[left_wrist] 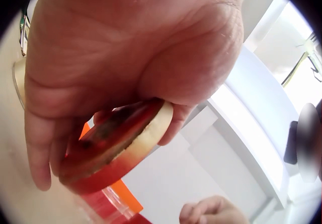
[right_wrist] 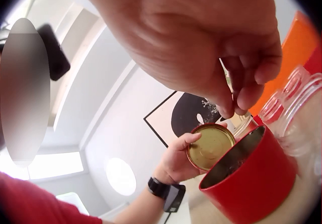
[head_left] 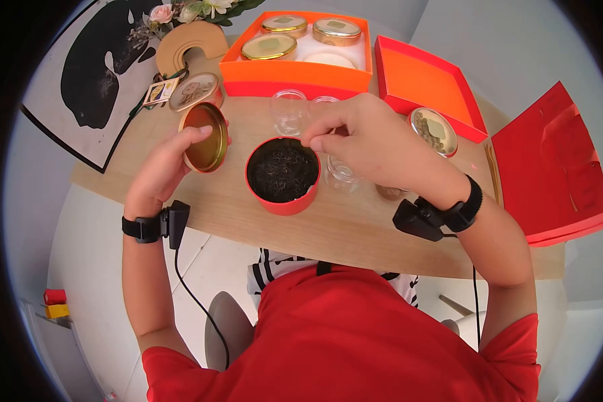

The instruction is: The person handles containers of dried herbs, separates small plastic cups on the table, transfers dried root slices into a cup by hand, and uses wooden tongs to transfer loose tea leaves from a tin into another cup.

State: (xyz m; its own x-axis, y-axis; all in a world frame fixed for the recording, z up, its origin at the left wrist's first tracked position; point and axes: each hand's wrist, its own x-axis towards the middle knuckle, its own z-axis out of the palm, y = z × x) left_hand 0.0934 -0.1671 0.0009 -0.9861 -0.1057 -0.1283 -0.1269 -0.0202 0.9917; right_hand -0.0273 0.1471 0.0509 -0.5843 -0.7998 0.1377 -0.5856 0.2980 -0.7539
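Tin: one open red cylinder (head_left: 285,206), dark wiry leaves (head_left: 283,173) inside.
Lid: one gold-lined metal disc (head_left: 212,151), gripped in my left hand (head_left: 164,164), at the tin's ten o'clock.
Right hand (head_left: 378,144): fingertips together near one o'clock; whether pinching anything, I cannot tell.
Clear round jars (head_left: 289,112): three, at twelve, one, three.
Head view alone: three gold-lidded canisters (head_left: 269,47) in an orange-red box (head_left: 295,74).

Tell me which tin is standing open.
The red tin, its dark, stringy contents uncovered, beside the left hand, which holds a lid. The three tins in the orange box have gold lids on.
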